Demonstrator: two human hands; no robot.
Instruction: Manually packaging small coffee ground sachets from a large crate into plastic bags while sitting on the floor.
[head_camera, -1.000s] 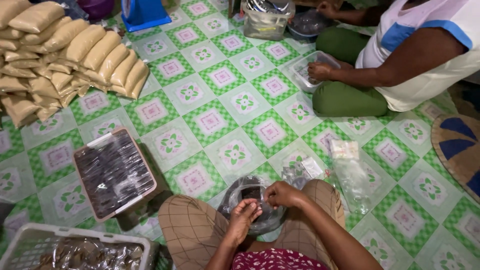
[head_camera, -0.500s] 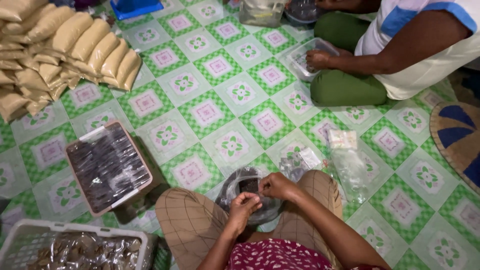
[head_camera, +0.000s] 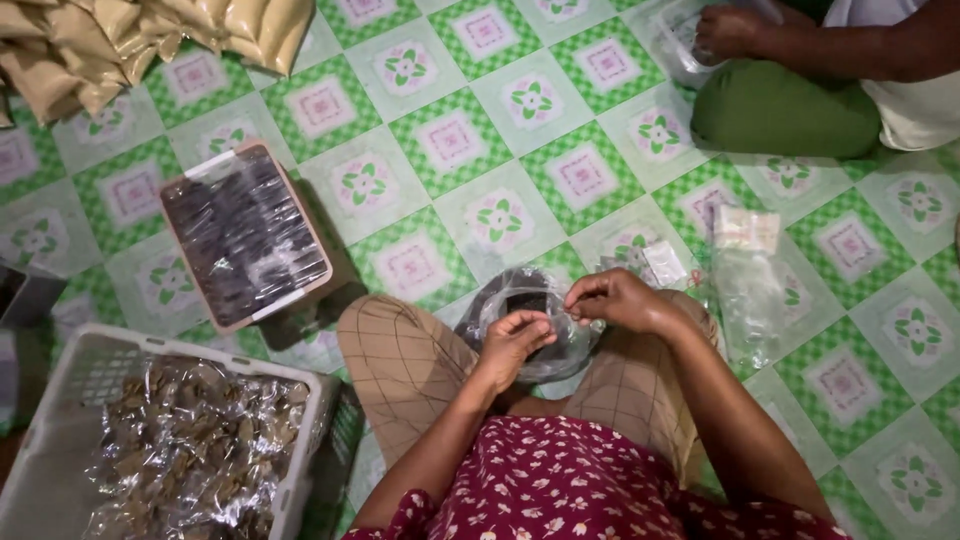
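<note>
The person sits cross-legged on a green-and-white tiled floor, both hands working over a round bowl lined with clear plastic that rests between the knees. The left hand is curled, fingertips pinched together on a small clear plastic piece at the bowl's middle; the right hand, at about two o'clock from the left one, is likewise closed, its fingertips nipping the same thin plastic, so the two hands sit just beside each other with the film stretched between them. What exactly the film wraps is too small to tell. A dark patch shows inside the bowl at twelve o'clock from the left hand. At three o'clock from the right hand lies a loose heap of clear small bags. At nine to ten o'clock from the bowl stands a brown tray of dark goods under clear film. At eight o'clock a white plastic basket holds shiny wrapped packets. Tan filled sacks pile at eleven o'clock, far off. At one o'clock another person's hand rests on a clear bag near a green-clad knee.
</note>
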